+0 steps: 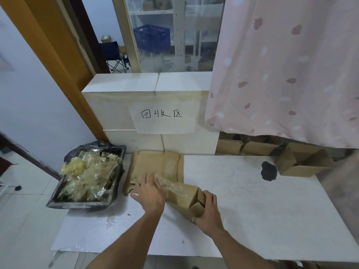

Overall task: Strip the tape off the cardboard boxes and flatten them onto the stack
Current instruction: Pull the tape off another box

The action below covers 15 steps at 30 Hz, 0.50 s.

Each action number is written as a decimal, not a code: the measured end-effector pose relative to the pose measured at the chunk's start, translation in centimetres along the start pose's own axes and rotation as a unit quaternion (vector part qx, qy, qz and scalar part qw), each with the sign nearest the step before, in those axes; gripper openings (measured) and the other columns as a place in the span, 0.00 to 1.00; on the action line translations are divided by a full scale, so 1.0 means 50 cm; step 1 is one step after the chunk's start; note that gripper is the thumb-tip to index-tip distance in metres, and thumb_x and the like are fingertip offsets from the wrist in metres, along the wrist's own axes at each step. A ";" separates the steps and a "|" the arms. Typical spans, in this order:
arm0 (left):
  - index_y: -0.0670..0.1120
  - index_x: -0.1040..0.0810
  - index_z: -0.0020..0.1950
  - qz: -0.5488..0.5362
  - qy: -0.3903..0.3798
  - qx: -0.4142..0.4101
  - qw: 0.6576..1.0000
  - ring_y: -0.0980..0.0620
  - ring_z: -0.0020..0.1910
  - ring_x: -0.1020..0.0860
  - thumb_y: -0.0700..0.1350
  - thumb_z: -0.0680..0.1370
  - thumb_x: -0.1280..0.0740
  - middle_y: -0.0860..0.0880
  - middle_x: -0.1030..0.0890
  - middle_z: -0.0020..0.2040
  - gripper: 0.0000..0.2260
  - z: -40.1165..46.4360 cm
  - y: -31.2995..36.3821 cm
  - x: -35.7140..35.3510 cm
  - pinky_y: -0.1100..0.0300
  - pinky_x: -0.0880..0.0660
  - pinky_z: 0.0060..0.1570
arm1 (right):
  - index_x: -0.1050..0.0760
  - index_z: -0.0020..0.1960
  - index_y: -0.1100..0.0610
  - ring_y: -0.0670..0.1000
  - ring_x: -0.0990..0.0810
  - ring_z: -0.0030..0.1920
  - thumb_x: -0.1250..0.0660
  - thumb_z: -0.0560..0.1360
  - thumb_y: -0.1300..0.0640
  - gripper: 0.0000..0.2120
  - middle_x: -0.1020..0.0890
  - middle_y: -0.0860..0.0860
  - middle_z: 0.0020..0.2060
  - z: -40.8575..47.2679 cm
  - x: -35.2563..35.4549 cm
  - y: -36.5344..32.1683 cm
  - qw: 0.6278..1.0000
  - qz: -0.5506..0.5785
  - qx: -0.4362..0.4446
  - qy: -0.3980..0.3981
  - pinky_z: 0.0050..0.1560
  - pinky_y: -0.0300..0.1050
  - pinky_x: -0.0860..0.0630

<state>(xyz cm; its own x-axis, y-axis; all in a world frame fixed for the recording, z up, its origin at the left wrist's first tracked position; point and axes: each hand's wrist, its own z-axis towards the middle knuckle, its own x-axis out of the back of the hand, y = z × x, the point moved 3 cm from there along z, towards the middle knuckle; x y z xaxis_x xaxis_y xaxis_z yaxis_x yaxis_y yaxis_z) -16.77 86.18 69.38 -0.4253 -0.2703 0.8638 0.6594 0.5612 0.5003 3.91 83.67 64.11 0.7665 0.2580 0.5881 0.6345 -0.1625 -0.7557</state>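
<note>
Handwritten characters 回收区 in black marker, on a white paper sheet (164, 118), taped to white blocks (120, 105)

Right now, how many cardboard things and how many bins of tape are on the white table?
Cardboard box in the hands: 1
Flattened cardboard stack: 1
Open cardboard box at the far right: 1
Black-lined bin of stripped tape: 1
Total: 4
More boxes show under the pink curtain; too hidden to count.

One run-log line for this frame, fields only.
left hand: flat on brown cardboard box | right hand: grips box end | clear tape: on box | flattened cardboard stack: behind | black tape bin: left
</note>
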 end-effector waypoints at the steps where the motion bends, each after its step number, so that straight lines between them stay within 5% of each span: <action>1: 0.52 0.24 0.68 -0.005 0.009 0.003 1.000 0.43 0.75 0.37 0.49 0.85 0.46 0.49 0.28 0.72 0.16 0.001 -0.003 0.007 0.31 0.45 0.69 | 0.42 0.69 0.47 0.50 0.27 0.55 0.22 0.62 0.59 0.43 0.39 0.43 0.63 -0.010 0.000 0.021 1.000 0.022 -0.018 0.004 0.48 0.46 0.23; 9: 0.51 0.27 0.72 0.022 -0.004 -0.010 1.000 0.40 0.78 0.43 0.50 0.85 0.45 0.47 0.33 0.76 0.17 0.057 -0.022 0.057 0.31 0.50 0.71 | 0.41 0.74 0.44 0.57 0.29 0.65 0.16 0.53 0.55 0.56 0.34 0.46 0.67 -0.038 0.041 0.130 0.988 0.095 -0.119 0.007 0.59 0.59 0.23; 12: 0.51 0.28 0.72 0.028 -0.030 -0.029 0.999 0.44 0.76 0.39 0.52 0.83 0.42 0.47 0.32 0.75 0.18 0.010 -0.012 0.005 0.36 0.47 0.72 | 0.53 0.77 0.42 0.55 0.37 0.70 0.17 0.53 0.40 0.64 0.42 0.46 0.72 -0.011 0.051 0.073 0.997 -0.004 -0.072 0.019 0.69 0.57 0.32; 15: 0.51 0.28 0.72 0.017 -0.043 -0.032 0.998 0.45 0.76 0.39 0.54 0.82 0.40 0.49 0.31 0.75 0.19 -0.013 -0.012 -0.030 0.39 0.46 0.73 | 0.51 0.77 0.43 0.51 0.44 0.72 0.32 0.57 0.21 0.57 0.44 0.43 0.72 0.010 0.063 0.016 0.995 -0.060 0.008 0.074 0.75 0.54 0.41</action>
<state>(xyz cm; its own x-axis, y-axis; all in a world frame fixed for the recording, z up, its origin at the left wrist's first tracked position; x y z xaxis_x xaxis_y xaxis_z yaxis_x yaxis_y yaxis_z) -16.11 85.75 67.85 -0.4525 -0.1823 0.8729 0.7109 0.5172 0.4765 6.79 84.84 65.20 0.6916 0.1313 0.7103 0.7223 -0.1236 -0.6805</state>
